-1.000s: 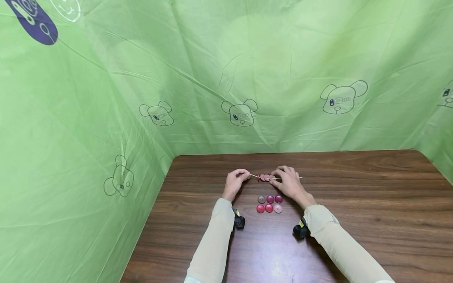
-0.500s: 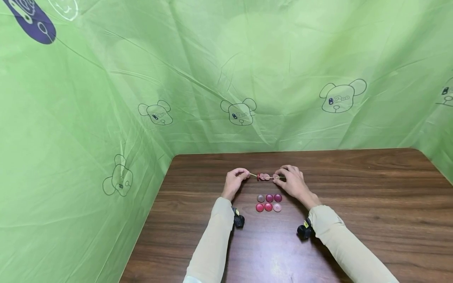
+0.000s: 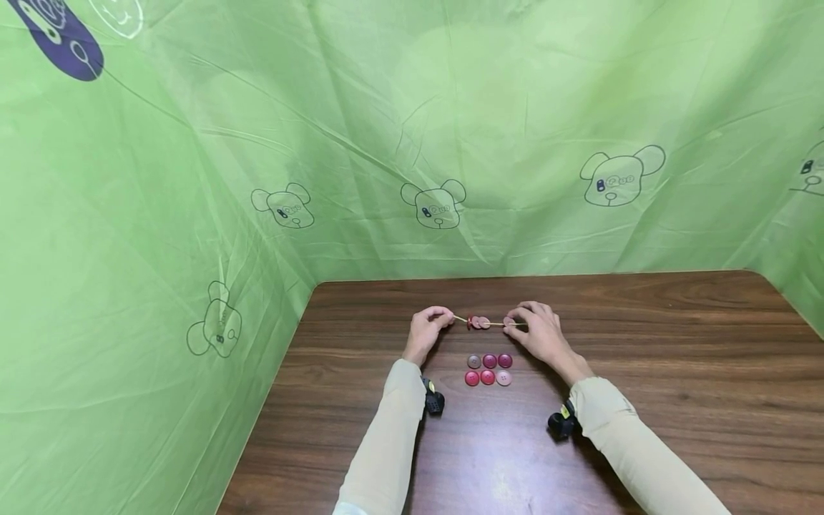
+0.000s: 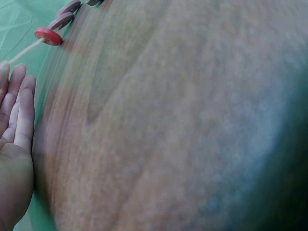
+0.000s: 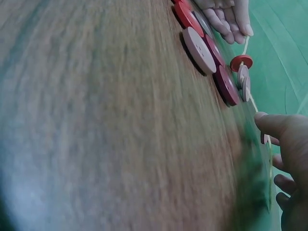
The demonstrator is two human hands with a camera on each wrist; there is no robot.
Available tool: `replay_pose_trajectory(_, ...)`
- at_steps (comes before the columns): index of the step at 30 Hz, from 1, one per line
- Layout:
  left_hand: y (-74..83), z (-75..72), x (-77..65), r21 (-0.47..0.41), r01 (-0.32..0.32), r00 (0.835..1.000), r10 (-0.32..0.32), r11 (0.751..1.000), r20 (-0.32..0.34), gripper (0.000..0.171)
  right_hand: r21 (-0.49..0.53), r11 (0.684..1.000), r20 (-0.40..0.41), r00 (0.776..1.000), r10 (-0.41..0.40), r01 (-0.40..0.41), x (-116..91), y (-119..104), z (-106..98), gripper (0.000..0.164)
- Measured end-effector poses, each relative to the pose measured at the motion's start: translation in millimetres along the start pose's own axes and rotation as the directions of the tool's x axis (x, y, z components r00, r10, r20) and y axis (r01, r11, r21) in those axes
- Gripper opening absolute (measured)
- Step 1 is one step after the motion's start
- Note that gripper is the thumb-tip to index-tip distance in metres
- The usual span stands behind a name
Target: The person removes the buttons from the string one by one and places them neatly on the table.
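My left hand (image 3: 428, 332) pinches one end of a thin yellowish cord (image 3: 496, 324) above the table. A red button (image 4: 48, 36) is threaded on the cord nearest that hand, with two dusty-pink buttons (image 5: 243, 83) close against it. Farther right along the same cord, my right hand (image 3: 539, 332) pinches another dusty-pink button (image 3: 508, 322) between thumb and fingers. Past those fingers the cord's loose tail (image 5: 270, 192) sticks out, as the right wrist view shows. A stretch of bare cord lies between the held button and the others.
Two rows of loose buttons lie flat on the brown wooden table (image 3: 676, 372), nearer than the hands: a grey-brown button (image 3: 474, 361), purple-red buttons (image 3: 490, 361), red buttons (image 3: 472, 378) and a pale pink button (image 3: 504, 378). A green printed cloth (image 3: 360, 143) hangs behind and left.
My right hand has moved right along the cord with one pink button, away from the two beside the red button. The left hand has stayed in place.
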State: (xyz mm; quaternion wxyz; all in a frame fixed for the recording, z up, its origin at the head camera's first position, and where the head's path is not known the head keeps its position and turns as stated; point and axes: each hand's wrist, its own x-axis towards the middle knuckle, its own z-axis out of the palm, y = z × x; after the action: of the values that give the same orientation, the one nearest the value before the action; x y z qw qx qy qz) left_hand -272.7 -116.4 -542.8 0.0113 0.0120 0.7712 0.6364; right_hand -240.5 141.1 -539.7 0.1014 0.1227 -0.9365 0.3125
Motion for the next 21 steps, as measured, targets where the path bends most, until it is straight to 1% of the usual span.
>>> replay_pose_trajectory(8,0.8,0.2,-0.6,-0.001,0.001,1.000,-0.001,1.000,0.001,0.011,0.004,1.000,-0.018,1.000,0.012,-0.012,-6,5,-6,0.028)
replay_pose_trajectory(15,0.9,0.7,1.6,0.006,0.011,1.000,-0.011,1.000,0.010,0.017,0.010,1.000,-0.027,0.999,0.020,-0.020,-11,11,-11,0.027)
replay_pose_trajectory(21,-1.6,0.4,2.4,-0.026,0.014,1.000,-0.013,1.000,0.026,0.021,0.008,1.000,-0.044,0.999,0.028,-0.028,-14,18,-13,0.027)
